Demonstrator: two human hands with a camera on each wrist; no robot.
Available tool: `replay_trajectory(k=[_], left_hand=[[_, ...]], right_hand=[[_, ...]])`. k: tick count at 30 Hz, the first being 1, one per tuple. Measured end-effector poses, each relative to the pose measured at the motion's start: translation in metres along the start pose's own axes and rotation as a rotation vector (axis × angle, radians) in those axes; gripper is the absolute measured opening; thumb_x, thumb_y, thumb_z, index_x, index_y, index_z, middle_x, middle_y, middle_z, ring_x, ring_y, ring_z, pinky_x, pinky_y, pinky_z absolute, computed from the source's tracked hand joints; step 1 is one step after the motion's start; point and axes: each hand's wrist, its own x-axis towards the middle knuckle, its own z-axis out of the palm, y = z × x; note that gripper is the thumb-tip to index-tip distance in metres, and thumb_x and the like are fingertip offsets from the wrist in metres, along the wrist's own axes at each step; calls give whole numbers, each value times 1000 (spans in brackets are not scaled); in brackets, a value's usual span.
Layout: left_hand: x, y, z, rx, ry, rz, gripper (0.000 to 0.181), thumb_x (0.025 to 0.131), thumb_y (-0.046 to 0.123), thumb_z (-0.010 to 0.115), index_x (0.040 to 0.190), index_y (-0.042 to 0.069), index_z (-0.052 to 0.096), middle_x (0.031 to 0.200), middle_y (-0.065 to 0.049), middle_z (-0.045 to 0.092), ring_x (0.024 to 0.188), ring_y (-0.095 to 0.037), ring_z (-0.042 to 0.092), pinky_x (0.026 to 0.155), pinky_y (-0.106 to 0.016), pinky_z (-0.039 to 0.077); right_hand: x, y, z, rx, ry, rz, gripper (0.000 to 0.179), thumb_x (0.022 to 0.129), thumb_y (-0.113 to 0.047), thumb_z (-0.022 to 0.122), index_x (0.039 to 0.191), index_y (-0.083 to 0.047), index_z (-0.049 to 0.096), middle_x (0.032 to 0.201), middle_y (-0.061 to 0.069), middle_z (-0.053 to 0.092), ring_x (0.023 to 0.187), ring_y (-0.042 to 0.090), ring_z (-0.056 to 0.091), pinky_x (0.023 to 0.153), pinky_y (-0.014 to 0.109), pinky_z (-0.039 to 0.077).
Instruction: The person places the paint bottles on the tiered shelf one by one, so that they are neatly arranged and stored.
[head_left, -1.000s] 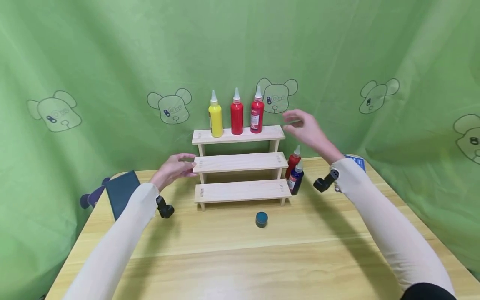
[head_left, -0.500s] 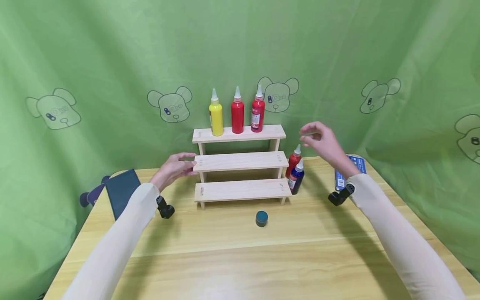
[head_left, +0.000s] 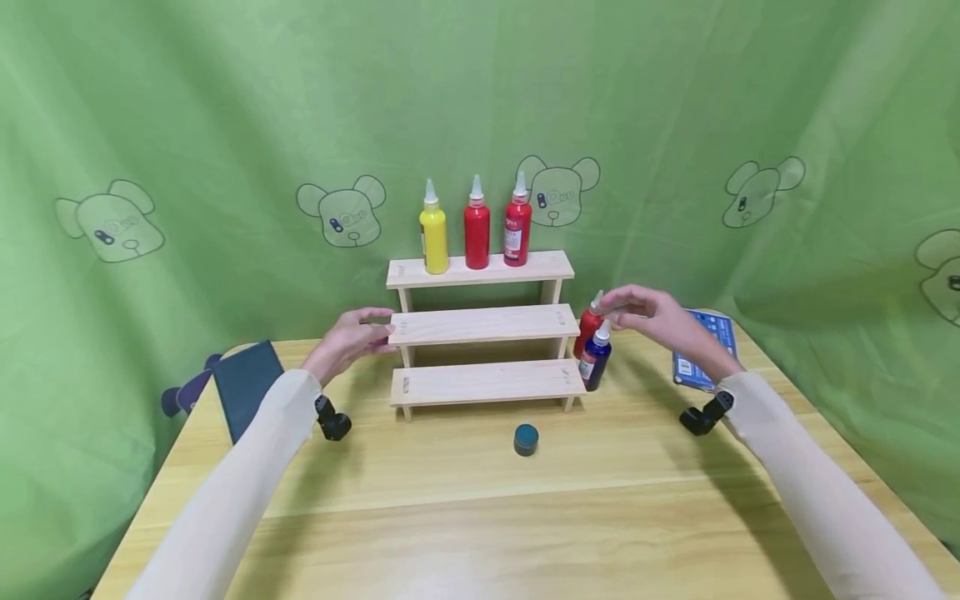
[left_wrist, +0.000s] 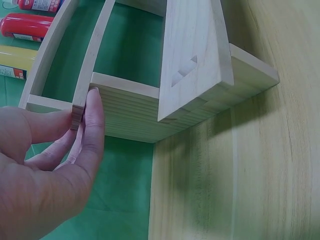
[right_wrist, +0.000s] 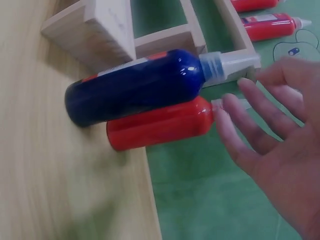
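Observation:
My left hand pinches the left end of the middle board of a three-tier wooden shelf. In the left wrist view the thumb and fingers lie on either side of that board. My right hand is at the nozzles of two bottles beside the shelf, its fingers bent and apart. Nearer stands a dark blue paint bottle, and behind it a red paint bottle. Whether a fingertip touches a nozzle cannot be told. On the top board stand a yellow bottle and two red bottles.
A small dark teal round jar sits on the table in front of the shelf. To the left lies a dark green flat book-like thing, to the right a blue printed card. A green curtain hangs behind.
From beside the top board, my right hand has moved right and then down to the nozzles of the blue and red bottles. My left hand stays on the middle board.

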Motion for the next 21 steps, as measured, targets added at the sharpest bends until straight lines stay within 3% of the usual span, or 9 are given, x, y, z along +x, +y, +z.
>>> replay_trajectory(k=[3, 7, 13, 17, 21], left_hand=[[0, 0, 1, 5, 8, -1, 57, 104, -3, 56, 158, -1, 38, 124, -18, 59, 86, -15, 65, 103, -34, 60], [1, -1, 2, 15, 16, 6, 56, 104, -3, 56, 158, 0, 38, 122, -17, 59, 87, -15, 65, 107, -37, 58], [1, -2, 2, 24, 14, 12, 56, 104, -3, 55, 158, -1, 38, 134, -25, 56, 90, -17, 65, 108, -37, 57], [1, -3, 3, 27, 19, 12, 56, 105, -3, 54, 158, 0, 38, 138, -27, 54, 91, -17, 66, 114, -43, 52], [1, -2, 4, 42, 25, 20, 56, 105, -3, 55, 158, 0, 38, 136, -26, 55, 92, -18, 66, 117, -46, 50]], right_hand=[[-2, 6, -1, -43, -65, 31, 41, 102, -12, 68, 140, -1, 58, 141, 23, 59, 115, 15, 65, 97, 23, 59], [-4, 15, 1, -28, -129, 59, 43, 99, -8, 70, 139, -1, 58, 146, 24, 56, 123, 32, 63, 97, 23, 58], [-9, 32, 7, -10, -189, 59, 50, 97, -3, 69, 144, 3, 51, 146, 29, 53, 133, 48, 54, 99, 19, 54], [-10, 44, 16, -1, -187, 20, 54, 94, 1, 71, 144, 7, 49, 142, 30, 55, 131, 46, 54, 100, 18, 52], [-9, 54, 27, 16, -134, 21, 53, 91, -6, 79, 137, 4, 56, 135, 26, 63, 122, 31, 62, 100, 19, 53]])
